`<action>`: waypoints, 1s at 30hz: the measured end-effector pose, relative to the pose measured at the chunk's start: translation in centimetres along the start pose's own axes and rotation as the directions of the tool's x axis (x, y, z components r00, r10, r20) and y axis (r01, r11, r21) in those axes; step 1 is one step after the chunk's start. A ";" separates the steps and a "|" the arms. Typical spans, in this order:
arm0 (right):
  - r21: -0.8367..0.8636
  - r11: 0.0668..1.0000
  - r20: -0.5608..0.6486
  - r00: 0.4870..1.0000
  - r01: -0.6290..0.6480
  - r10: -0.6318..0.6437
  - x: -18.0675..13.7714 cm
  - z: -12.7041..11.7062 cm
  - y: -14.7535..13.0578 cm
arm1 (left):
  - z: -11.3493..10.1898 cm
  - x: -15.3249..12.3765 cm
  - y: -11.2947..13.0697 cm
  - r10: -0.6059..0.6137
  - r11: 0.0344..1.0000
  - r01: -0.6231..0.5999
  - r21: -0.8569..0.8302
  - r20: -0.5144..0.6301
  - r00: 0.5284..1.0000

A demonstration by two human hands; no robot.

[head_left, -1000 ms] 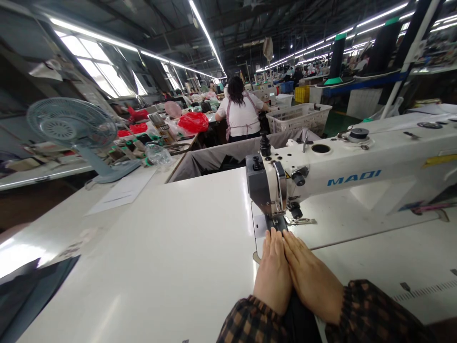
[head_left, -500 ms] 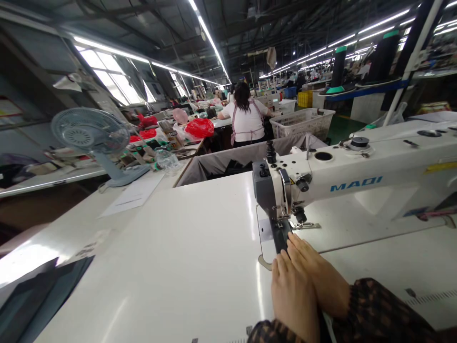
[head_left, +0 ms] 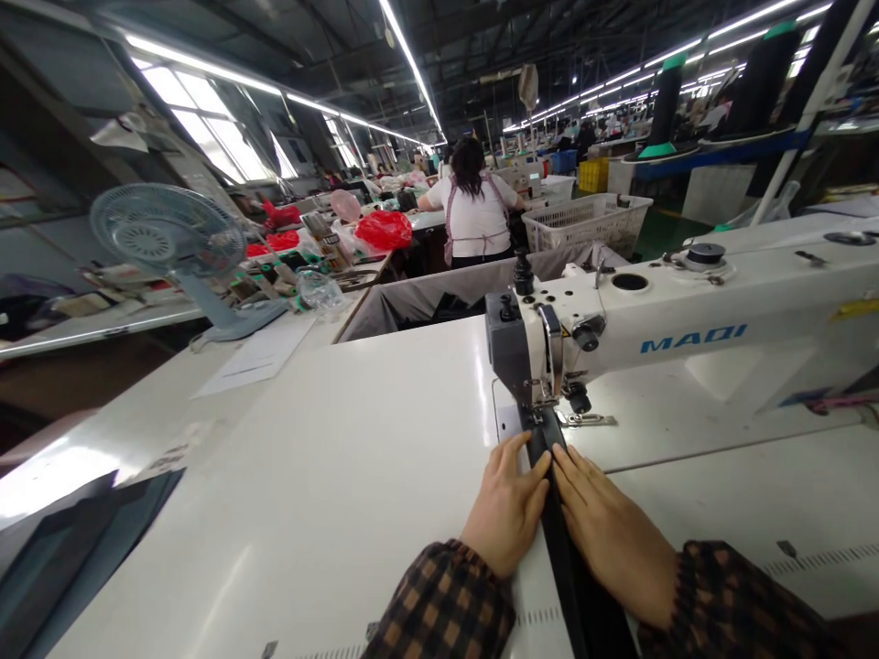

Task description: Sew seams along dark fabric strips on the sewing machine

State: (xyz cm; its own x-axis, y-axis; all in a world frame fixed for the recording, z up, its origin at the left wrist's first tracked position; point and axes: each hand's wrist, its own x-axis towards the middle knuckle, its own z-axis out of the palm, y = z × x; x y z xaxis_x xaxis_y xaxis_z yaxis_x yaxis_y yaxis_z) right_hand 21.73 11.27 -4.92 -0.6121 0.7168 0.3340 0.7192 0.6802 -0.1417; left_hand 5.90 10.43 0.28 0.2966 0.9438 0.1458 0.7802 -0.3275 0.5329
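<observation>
A long black fabric strip (head_left: 567, 567) runs from the table's front edge up under the presser foot of a white sewing machine (head_left: 618, 339). My left hand (head_left: 508, 499) is on the strip's left side, close below the needle area, its fingers and thumb bent over the edge and closed on it. Along the right edge lies my right hand (head_left: 611, 526), palm down, fingers stretched forward and pressing on the material. The strip's far end is hidden beneath the machine head.
Dark fabric pieces (head_left: 82, 549) lie at the table's left. A fan (head_left: 168, 247) and a paper sheet (head_left: 257, 357) are beyond them. Behind the table are a grey cloth-lined bin (head_left: 405, 297), a white basket (head_left: 587, 222) and a seated person (head_left: 479, 215). Thread cones (head_left: 665, 105) stand at right.
My left hand has moved off my right hand to the strip's left side. The hands are now apart, and more of the black strip shows between them and toward me.
</observation>
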 end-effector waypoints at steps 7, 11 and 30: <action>0.008 1.000 -0.007 1.000 -0.016 0.016 0.3 0.3 -0.1 | 2.0 0.6 -1.0 0.012 0.974 -0.035 0.223 0.103 0.995; -0.028 0.999 -0.029 0.999 -0.035 0.034 0.6 0.4 -0.4 | 2.7 0.9 -0.7 0.024 0.959 -0.033 0.281 0.036 0.999; 0.106 0.992 0.072 0.994 0.070 -0.078 0.8 -0.8 1.0 | 3.6 0.4 -0.4 0.086 0.941 -0.076 0.330 -0.016 0.996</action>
State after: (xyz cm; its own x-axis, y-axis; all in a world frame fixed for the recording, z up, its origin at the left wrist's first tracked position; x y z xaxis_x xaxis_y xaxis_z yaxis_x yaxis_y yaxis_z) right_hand 22.21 12.40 -4.02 -0.6883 0.6707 0.2763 0.6356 0.7412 -0.2160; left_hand 7.66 10.83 -2.87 0.3542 0.9126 0.2043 0.8933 -0.3948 0.2147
